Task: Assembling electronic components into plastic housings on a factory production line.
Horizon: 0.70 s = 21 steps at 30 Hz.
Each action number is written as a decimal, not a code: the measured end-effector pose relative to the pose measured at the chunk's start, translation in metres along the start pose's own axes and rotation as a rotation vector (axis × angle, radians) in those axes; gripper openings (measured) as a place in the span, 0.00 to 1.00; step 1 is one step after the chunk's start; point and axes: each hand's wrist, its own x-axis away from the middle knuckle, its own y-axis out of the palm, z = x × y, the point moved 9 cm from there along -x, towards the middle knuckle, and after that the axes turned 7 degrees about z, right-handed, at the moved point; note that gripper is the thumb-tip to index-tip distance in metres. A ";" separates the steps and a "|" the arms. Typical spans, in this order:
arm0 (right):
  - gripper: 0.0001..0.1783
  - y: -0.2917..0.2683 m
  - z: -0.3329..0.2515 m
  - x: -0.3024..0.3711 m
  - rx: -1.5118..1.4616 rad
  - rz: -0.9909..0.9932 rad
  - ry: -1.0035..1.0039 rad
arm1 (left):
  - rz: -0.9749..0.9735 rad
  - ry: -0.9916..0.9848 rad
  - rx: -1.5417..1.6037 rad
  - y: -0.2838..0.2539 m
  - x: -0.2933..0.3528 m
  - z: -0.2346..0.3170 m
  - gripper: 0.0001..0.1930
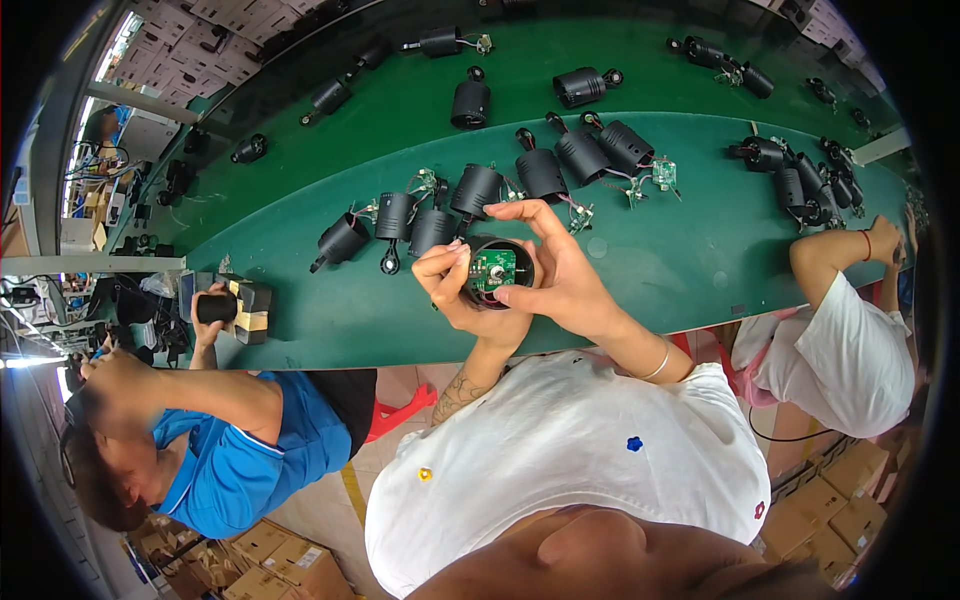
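Observation:
A black cylindrical housing (474, 293) is held in front of my chest, above the near edge of the bench, its open end facing up. Inside that end lies a round green circuit board (485, 268) with small parts on it. My left hand (452, 292) grips the housing's left side, fingertips bent at the rim. From the right, my right hand (568, 275) wraps round it, thumb on the near rim and index finger arched above the far side. Just beyond my hands, several similar black cylinders (541, 174) lie with wired green boards (664, 174) hanging out.
More cylinders (471, 104) are spread over the green strip behind the bench (640, 280). Another cluster (790, 185) lies at right. On the left, a person in blue (265, 440) holds a black cylinder near stacked blocks (254, 308). Someone in white (835, 350) sits at right.

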 end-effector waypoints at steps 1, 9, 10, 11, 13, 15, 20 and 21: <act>0.37 -0.002 0.000 -0.001 0.000 0.001 0.000 | -0.001 0.000 0.000 0.000 0.000 0.000 0.32; 0.37 -0.034 -0.016 -0.009 -0.050 0.147 -0.092 | -0.128 -0.041 0.467 0.007 -0.017 0.012 0.34; 0.37 -0.045 -0.027 -0.011 -0.030 0.185 -0.156 | -0.126 -0.043 0.619 0.004 -0.026 0.018 0.35; 0.34 -0.061 -0.042 -0.014 0.046 0.245 -0.265 | -0.170 -0.127 0.853 -0.002 -0.039 0.027 0.35; 0.34 -0.096 -0.073 -0.017 0.243 0.403 -0.452 | -0.251 -0.294 1.276 -0.025 -0.063 0.055 0.32; 0.35 -0.148 -0.097 -0.021 0.453 0.692 -0.476 | -0.281 -0.364 1.551 -0.036 -0.085 0.077 0.28; 0.36 -0.254 -0.139 -0.080 1.325 1.122 -0.542 | -0.277 -0.348 1.676 -0.057 -0.102 0.124 0.18; 0.36 -0.268 -0.135 -0.091 1.316 1.102 -0.562 | -0.269 -0.323 1.664 -0.067 -0.104 0.130 0.18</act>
